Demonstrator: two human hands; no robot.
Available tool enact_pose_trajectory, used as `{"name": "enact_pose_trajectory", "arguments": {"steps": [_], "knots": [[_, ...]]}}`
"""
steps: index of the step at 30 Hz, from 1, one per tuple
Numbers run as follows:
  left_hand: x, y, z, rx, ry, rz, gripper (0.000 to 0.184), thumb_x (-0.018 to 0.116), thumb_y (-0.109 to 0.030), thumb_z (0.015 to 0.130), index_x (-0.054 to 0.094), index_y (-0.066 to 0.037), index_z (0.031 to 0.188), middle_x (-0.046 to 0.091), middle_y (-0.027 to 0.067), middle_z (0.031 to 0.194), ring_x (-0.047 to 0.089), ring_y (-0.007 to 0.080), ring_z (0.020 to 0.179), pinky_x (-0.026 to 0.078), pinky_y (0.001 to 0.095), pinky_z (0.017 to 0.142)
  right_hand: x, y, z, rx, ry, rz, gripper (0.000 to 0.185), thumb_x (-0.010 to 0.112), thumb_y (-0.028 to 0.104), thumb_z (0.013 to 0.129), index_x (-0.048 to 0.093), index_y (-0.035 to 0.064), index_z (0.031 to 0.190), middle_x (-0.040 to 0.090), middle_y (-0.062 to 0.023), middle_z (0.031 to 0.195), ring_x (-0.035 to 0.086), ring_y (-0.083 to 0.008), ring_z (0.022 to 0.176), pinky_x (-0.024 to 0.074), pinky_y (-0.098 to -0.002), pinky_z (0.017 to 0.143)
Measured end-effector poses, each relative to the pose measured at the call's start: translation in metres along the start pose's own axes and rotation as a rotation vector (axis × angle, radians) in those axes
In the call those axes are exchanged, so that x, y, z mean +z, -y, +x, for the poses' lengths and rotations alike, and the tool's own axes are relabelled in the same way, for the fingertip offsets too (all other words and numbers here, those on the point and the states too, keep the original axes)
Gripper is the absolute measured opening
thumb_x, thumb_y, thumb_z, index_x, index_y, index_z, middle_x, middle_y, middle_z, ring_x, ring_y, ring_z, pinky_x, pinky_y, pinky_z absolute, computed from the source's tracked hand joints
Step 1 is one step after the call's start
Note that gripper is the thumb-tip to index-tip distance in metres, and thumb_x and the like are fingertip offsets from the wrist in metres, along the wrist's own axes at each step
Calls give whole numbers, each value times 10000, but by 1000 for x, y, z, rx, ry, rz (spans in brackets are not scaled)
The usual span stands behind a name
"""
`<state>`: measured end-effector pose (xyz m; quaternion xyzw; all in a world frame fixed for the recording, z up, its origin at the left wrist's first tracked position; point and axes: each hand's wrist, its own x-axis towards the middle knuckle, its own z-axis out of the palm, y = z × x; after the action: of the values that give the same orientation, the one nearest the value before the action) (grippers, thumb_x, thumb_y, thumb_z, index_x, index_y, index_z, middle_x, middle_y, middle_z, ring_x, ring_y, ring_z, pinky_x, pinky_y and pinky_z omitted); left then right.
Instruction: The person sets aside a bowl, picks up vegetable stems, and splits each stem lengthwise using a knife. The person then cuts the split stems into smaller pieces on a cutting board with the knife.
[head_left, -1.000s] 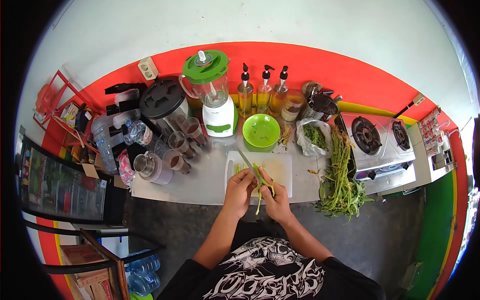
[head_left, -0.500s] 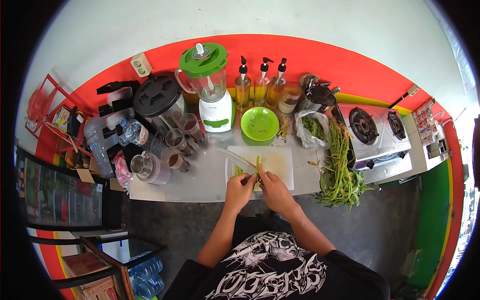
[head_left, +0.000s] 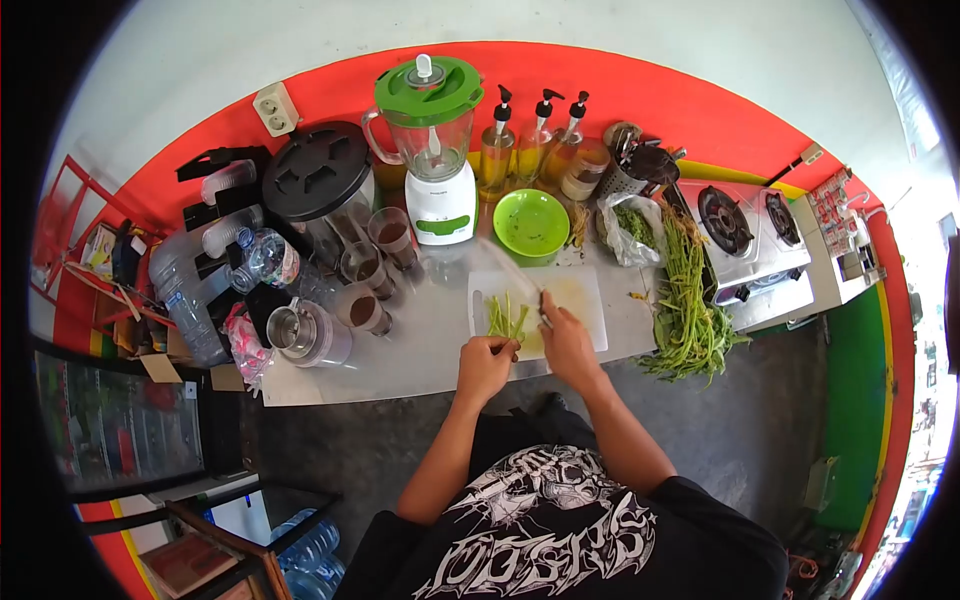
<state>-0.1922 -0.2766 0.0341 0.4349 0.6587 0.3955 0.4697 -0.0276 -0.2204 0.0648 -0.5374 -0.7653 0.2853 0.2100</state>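
Observation:
A white cutting board [head_left: 588, 290] lies near the front edge of the metal counter. Cut green vegetable stems [head_left: 506, 316] are spread on its left half. My left hand [head_left: 484, 366] is closed in a pinch at the lower ends of these stems, with a stem at its fingertips. My right hand [head_left: 570, 346] grips a knife [head_left: 512, 268] by its dark handle. The blade points up and left over the board's upper part, apart from the stems and blurred by motion.
Behind the board stand a green bowl [head_left: 531, 223], a blender [head_left: 440, 205] and several pump bottles [head_left: 497, 160]. Leafy green stalks [head_left: 690, 310] hang over the counter edge, beside a gas stove [head_left: 750, 245]. Plastic cups [head_left: 364, 310] and a steel-topped jar [head_left: 310, 335] stand left.
My right hand has moved right, away from my left hand, and the knife has come off the stems. The stems now lie spread out on the board. The camera view has shifted slightly.

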Motion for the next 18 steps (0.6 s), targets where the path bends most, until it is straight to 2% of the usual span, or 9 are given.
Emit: {"name": "enact_pose_trajectory", "arguments": {"steps": [2, 3, 5, 9, 11, 15, 17, 18], "knots": [[-11, 8, 3, 14, -27, 132, 229, 681, -192, 887, 762, 19, 922, 727, 158, 763, 689, 243, 657, 518, 334, 655, 2, -5, 3, 33, -49, 1, 565, 593, 35, 896, 438, -14, 1437, 641, -257, 1055, 607, -459, 981, 481, -485, 852], [-13, 14, 6, 12, -13, 137, 229, 681, -192, 887, 762, 19, 922, 727, 158, 763, 689, 243, 657, 518, 334, 655, 1, -6, 4, 23, -64, 9, 561, 591, 35, 898, 435, -20, 1435, 640, -256, 1047, 610, -458, 968, 481, -491, 846], [-13, 26, 14, 84, -207, 310, 227, 671, -231, 885, 771, -28, 911, 714, 170, 820, 685, 351, 791, 527, 439, 729, 6, -10, -2, 28, -108, 51, 529, 598, 40, 899, 460, -48, 1401, 647, -268, 1077, 611, -460, 1001, 479, -485, 868], [-5, 49, 41, 237, -291, 408, 232, 693, -258, 876, 777, -50, 938, 703, 178, 898, 657, 374, 907, 526, 469, 773, 12, -19, -24, 68, -94, 97, 515, 608, 49, 895, 476, -66, 1379, 644, -279, 1115, 613, -451, 1042, 485, -466, 887], [-1, 43, 48, 92, -200, 415, 230, 709, -259, 869, 775, -57, 958, 695, 158, 930, 638, 372, 941, 523, 470, 799, 14, -26, -38, 73, -73, 125, 513, 617, 71, 895, 482, -65, 1371, 637, -294, 1136, 606, -452, 1073, 485, -453, 897], [9, 53, 55, 41, -111, 492, 254, 715, -232, 865, 755, -71, 1057, 693, 144, 952, 633, 358, 950, 520, 463, 815, 3, -30, -51, 190, -75, 149, 500, 628, 102, 905, 505, -44, 1367, 657, -282, 1064, 642, -427, 1002, 495, -430, 859], [20, 57, 52, 246, -394, 512, 294, 720, -220, 862, 718, -57, 1107, 700, 132, 946, 634, 346, 950, 524, 457, 805, -7, -31, -56, 373, -61, 176, 470, 640, 151, 925, 540, -29, 1348, 676, -260, 1001, 669, -369, 903, 500, -400, 809], [26, 53, 54, 250, -391, 513, 294, 720, -220, 862, 718, -57, 1107, 700, 132, 946, 634, 346, 950, 524, 457, 805, -7, -39, -58, 375, -65, 176, 470, 640, 151, 925, 540, -29, 1348, 676, -260, 1001, 669, -369, 903, 500, -400, 809]]}}
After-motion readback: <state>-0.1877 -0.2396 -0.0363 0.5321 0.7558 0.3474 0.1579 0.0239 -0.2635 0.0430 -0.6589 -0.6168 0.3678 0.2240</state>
